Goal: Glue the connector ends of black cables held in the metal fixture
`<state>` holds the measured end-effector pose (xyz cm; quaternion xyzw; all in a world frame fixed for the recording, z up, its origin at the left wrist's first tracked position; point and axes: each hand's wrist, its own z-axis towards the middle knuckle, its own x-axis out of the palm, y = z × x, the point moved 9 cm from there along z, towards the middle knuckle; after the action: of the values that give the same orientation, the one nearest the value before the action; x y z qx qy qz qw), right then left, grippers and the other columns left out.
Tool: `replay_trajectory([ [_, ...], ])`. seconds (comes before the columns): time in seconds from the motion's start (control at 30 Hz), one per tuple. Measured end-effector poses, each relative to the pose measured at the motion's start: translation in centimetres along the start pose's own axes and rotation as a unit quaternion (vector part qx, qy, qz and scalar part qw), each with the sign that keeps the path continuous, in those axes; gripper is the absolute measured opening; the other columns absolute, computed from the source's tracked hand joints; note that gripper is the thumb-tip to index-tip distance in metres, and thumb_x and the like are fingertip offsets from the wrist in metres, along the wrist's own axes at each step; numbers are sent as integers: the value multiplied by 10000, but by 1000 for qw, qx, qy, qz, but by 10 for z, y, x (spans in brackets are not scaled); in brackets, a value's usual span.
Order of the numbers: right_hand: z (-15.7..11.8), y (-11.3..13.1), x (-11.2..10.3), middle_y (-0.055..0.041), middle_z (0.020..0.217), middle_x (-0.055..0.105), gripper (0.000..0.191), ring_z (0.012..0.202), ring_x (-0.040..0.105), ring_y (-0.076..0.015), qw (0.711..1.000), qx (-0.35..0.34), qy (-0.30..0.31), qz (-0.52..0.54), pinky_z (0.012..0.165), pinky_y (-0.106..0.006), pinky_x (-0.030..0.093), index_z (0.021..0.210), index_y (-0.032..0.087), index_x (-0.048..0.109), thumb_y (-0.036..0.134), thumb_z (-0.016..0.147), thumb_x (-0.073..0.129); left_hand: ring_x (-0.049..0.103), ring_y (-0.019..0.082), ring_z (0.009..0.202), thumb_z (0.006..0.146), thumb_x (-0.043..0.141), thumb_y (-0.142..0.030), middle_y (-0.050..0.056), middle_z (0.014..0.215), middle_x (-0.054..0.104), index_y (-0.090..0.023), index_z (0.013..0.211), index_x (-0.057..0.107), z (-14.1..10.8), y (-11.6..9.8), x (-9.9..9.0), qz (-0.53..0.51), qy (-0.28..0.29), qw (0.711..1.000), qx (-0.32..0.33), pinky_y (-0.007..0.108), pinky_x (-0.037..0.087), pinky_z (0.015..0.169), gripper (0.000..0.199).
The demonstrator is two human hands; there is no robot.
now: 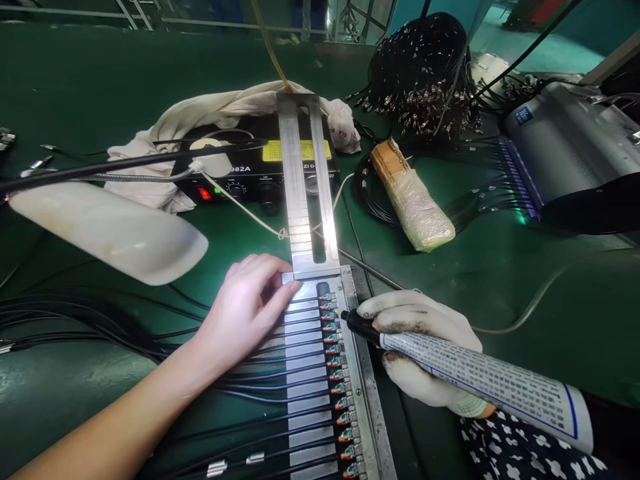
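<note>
A metal fixture (367, 400) runs up from the bottom centre, holding a row of black cables (305, 385) with small connectors (339, 388) along its right side. My bare left hand (250, 300) pinches the fixture's upper left edge between thumb and fingers. My right hand (425, 347), in a stained white glove, is wrapped round a printed tube (480, 380) with a black nozzle. The nozzle tip points left at the upper connectors; whether it touches one cannot be made out. A slotted metal plate (295, 200) extends beyond the fixture's top.
Behind stands a black control box (250, 190) with cloth (175, 127) draped over it. A white lamp shade (110, 230) hangs at left. Further right are a wrapped block (420, 207), a cable bundle (420, 73) and a grey device (570, 147) with purple light. Loose cables (75, 320) lie left.
</note>
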<state>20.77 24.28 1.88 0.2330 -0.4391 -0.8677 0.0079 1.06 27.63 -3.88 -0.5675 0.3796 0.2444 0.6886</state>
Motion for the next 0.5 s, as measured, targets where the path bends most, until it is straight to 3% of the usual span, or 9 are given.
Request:
replay_trajectory([
  [0.5,-3,-4,-1,-95,1033,715,257,934,700,-236,1000,-3,-4,-8,816,-355,600,1011,187,657,174,760,710,509,181,764,935,535,-392,-11,778,536,-202,925,581,1,-1,0,-1,-2,1000,3,329,362,729,195],
])
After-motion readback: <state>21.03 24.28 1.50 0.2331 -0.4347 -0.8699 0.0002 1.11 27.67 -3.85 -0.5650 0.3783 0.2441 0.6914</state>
